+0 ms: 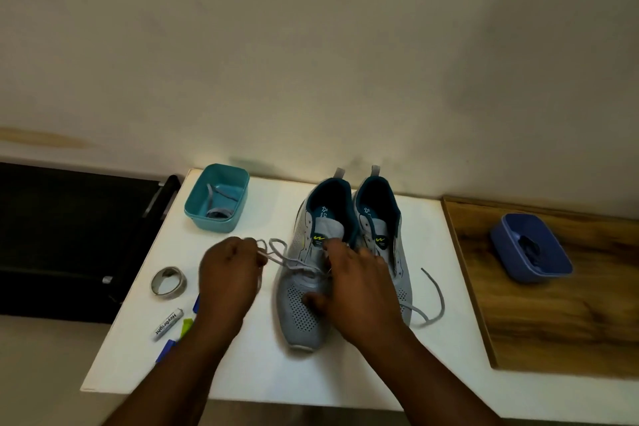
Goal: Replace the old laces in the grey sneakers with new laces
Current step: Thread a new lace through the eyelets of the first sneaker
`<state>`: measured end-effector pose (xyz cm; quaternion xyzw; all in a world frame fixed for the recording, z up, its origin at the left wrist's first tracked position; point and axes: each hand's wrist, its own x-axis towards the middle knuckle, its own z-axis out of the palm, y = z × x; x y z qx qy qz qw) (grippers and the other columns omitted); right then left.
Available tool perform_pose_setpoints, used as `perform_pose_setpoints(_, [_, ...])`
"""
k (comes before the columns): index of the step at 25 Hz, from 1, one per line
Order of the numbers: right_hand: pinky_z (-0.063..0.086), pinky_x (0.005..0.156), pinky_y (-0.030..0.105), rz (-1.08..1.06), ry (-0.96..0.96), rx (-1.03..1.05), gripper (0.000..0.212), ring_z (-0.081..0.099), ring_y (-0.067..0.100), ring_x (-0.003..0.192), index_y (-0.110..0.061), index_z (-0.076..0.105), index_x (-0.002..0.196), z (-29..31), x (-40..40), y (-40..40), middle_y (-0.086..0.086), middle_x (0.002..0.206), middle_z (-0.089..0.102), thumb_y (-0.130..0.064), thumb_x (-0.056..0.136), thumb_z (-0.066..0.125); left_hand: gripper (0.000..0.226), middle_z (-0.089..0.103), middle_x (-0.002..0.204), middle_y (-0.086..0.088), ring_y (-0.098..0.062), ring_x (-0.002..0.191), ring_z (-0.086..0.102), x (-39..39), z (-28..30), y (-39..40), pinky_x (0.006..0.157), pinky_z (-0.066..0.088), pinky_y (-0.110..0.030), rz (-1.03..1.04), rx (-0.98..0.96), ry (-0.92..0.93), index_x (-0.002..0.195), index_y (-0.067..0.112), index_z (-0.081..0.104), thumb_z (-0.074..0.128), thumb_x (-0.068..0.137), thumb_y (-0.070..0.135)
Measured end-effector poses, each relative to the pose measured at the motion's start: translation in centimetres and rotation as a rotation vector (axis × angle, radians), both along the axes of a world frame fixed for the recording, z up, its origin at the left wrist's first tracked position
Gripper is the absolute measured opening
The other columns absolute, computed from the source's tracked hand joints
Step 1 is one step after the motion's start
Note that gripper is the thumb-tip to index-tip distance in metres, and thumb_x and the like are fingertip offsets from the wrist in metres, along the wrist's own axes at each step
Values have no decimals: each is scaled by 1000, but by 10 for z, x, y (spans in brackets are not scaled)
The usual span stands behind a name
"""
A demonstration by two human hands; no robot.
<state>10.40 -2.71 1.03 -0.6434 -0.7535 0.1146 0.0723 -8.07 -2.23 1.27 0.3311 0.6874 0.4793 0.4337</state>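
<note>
Two grey sneakers with teal linings stand side by side on the white table [262, 367], heels toward the wall. My left hand [228, 282] pinches a grey lace [276, 254] that loops out to the left from the left sneaker [304, 308]. My right hand [352, 287] lies over the left sneaker's eyelets with its fingers curled at the lace there. The right sneaker [383, 218] is partly hidden behind my right hand. Its grey lace end [435, 304] trails loose on the table to the right.
A teal tub [217, 197] holding a grey lace sits at the table's back left. A blue tub [530, 249] with something dark inside rests on a wooden board [553, 322] at right. A tape roll [168, 282], a battery [168, 323] and small coloured pieces [186, 327] lie near my left forearm.
</note>
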Motion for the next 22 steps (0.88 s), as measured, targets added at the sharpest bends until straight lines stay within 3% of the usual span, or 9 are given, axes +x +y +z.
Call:
perform_pose_setpoints(2, [36, 94, 39, 32, -48, 24, 53, 51, 20, 112, -35, 57, 115, -1, -1, -1, -11, 117, 62, -68, 76, 71, 20, 68, 87, -14, -27, 81, 68, -9, 8, 1, 84, 58, -47, 182, 63, -270, 92, 2, 62, 50, 98, 17])
perform_pose_setpoints(4, [33, 93, 39, 42, -72, 39, 48, 49, 19, 112, -34, 64, 109, -3, -1, 0, -12, 115, 61, -69, 76, 69, 17, 67, 94, -15, -24, 82, 70, -12, 14, 0, 79, 61, -41, 293, 142, -390, 104, 1, 57, 48, 100, 15])
perform_pose_setpoints(9, [30, 96, 39, 35, -50, 26, 33, 48, 18, 114, -31, 68, 97, 1, 7, 2, -13, 112, 63, -59, 80, 73, 17, 64, 96, -7, -20, 76, 76, -25, 11, 15, 70, 63, -34, 668, 230, -359, 93, 11, 57, 43, 101, 15])
perform_pose_setpoints(12, [30, 95, 39, 39, 8, 63, 17, 51, 18, 110, -32, 72, 95, -1, 7, 3, -12, 107, 67, -47, 87, 70, 18, 65, 93, -4, -23, 81, 76, -20, 6, 14, 71, 62, -37, 658, 200, -377, 89, 13, 56, 46, 102, 21])
perform_pose_setpoints(15, [34, 93, 40, -11, 98, 62, 15, 54, 17, 105, -32, 68, 96, 2, 12, 5, -13, 102, 66, -42, 94, 58, 23, 70, 84, -2, -28, 90, 70, -5, -12, 8, 83, 57, -46, 191, 64, -91, 86, 22, 64, 54, 101, 36])
perform_pose_setpoints(17, [33, 94, 40, 4, 82, 44, 17, 53, 15, 104, -31, 64, 96, 3, 13, 6, -13, 103, 63, -45, 95, 54, 34, 71, 85, 5, -28, 96, 69, 0, -26, 2, 87, 53, -45, -158, -88, 345, 120, 28, 59, 56, 96, 53])
perform_pose_setpoints(18, [33, 95, 40, 19, 74, 38, 18, 52, 14, 104, -31, 63, 95, 3, 12, 5, -13, 104, 62, -48, 95, 54, 58, 72, 88, 6, -28, 98, 69, 2, -32, 0, 85, 52, -40, -248, -155, 541, 143, 27, 40, 56, 95, 56])
perform_pose_setpoints(20, [36, 97, 40, 45, 92, 38, 17, 51, 13, 103, -32, 62, 93, 2, 9, 4, -13, 105, 61, -48, 95, 56, 88, 72, 100, 2, -26, 99, 70, 6, -35, -6, 80, 51, -37, -284, -151, 747, 159, 26, 4, 59, 95, 51])
perform_pose_setpoints(22, [43, 91, 37, 38, 201, 51, 14, 54, 12, 96, -31, 60, 92, 3, 8, 4, -12, 100, 61, -43, 98, 56, 68, 65, 112, -1, -25, 100, 68, 12, -36, -5, 77, 51, -36, -333, -3, 814, 153, 31, 27, 62, 96, 40])
